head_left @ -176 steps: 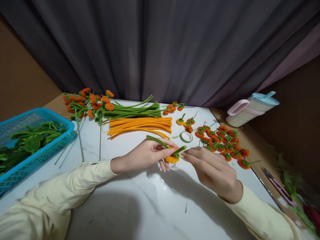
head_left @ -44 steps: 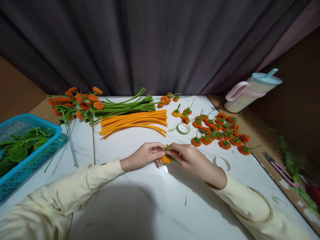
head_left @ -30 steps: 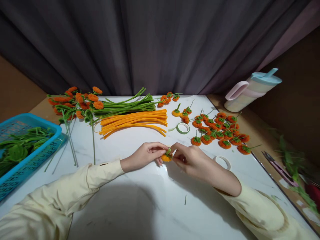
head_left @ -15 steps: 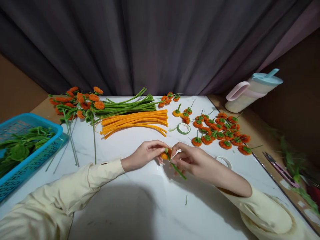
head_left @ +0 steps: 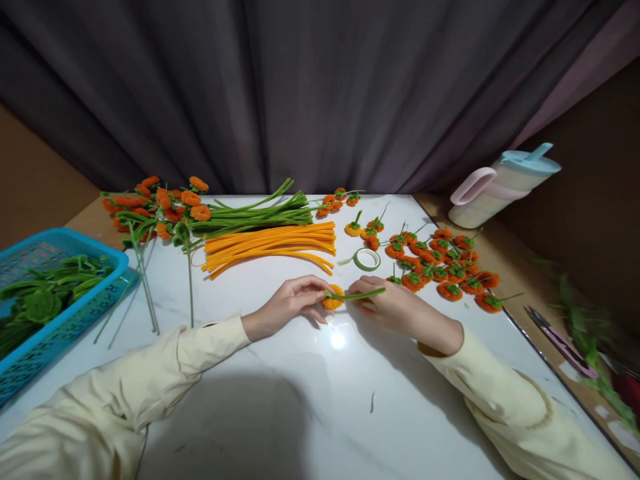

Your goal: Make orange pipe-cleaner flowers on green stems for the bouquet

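My left hand (head_left: 295,303) pinches a yellow pipe-cleaner flower (head_left: 334,298) at its green centre, between thumb and fingers. From that centre a green stem (head_left: 365,295) points right and passes in front of my right hand (head_left: 395,307). The fingers of my right hand are curled close beside the flower; what they hold, if anything, is hidden. Just beyond the hands lies a roll of green tape (head_left: 367,260). Several orange flowers with green backs (head_left: 450,291) lie beyond and to the right of my right hand.
Yellow pipe cleaners (head_left: 270,245) and green pipe cleaners (head_left: 255,217) lie in bundles behind my left hand. Stemmed orange flowers (head_left: 190,198) are at the back left. A blue basket (head_left: 65,317) holds green leaves. Scissors (head_left: 560,341) and a tumbler (head_left: 500,190) are on the right.
The flower has turned so its yellow petals face up and its stem points right instead of down toward me. My right hand has shifted slightly right, with its fingers curled in.
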Motion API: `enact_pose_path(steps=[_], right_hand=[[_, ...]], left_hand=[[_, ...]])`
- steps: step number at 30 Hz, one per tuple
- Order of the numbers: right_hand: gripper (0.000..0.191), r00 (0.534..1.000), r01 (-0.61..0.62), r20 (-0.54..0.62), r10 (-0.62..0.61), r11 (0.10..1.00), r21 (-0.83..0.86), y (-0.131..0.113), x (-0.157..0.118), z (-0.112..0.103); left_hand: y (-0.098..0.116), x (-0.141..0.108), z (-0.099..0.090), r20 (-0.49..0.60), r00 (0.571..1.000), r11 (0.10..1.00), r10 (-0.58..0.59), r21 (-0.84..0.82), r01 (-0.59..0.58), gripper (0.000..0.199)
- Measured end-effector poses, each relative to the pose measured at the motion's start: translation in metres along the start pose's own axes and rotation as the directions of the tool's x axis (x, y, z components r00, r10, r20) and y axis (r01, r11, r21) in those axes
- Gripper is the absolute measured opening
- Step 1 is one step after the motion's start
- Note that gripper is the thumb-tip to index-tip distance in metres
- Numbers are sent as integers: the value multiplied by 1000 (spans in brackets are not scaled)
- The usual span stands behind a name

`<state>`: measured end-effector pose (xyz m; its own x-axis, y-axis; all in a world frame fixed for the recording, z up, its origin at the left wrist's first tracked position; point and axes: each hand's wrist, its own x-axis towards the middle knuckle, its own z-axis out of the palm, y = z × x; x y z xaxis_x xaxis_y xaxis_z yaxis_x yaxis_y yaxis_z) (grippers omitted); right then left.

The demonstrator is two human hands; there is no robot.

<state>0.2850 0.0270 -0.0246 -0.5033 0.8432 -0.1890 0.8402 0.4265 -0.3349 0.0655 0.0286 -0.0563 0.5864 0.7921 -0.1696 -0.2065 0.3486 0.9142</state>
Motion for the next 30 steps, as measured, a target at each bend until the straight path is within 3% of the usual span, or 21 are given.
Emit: enact_pose_path(steps=[7, 10, 13, 16, 20, 22, 24, 26, 30], right_hand=[[15, 991, -57, 119, 69, 993, -101, -6, -3, 4], [20, 994, 10, 111, -10, 1000, 3, -3, -10, -4], [37, 988, 41, 139, -74, 972, 232, -6, -16, -15], [54, 981, -74, 190, -34, 842, 534, -16, -18, -22], [60, 967, -239, 248, 61, 557, 795, -34, -15, -23], [64, 952, -303, 292, 90, 398, 866, -40, -14, -24], [68, 937, -351, 338, 94, 273, 896, -42, -14, -26], [67, 931, -366, 351, 102, 214, 906, -39, -15, -27], [65, 941, -337, 314, 127, 239, 911, -31, -15, -27]], left_hand=[[3, 0, -2, 7, 1000, 1000, 23, 2, -23, 28], [1, 0, -2, 5, 999, 997, 53, 53, -54, 35], [-3, 0, -1, -90, 987, 979, 131, 172, -114, 35], [-8, 0, 0, -172, 930, 901, 325, 356, -249, 27], [-11, -2, -2, -85, 808, 656, 583, 636, -406, 22], [-12, -3, -2, -38, 764, 561, 645, 702, -439, 21], [-12, -3, -3, -27, 747, 526, 665, 727, -442, 21], [-13, -3, -3, -49, 743, 527, 667, 736, -424, 20], [-13, -3, -3, -112, 763, 575, 636, 729, -372, 18]])
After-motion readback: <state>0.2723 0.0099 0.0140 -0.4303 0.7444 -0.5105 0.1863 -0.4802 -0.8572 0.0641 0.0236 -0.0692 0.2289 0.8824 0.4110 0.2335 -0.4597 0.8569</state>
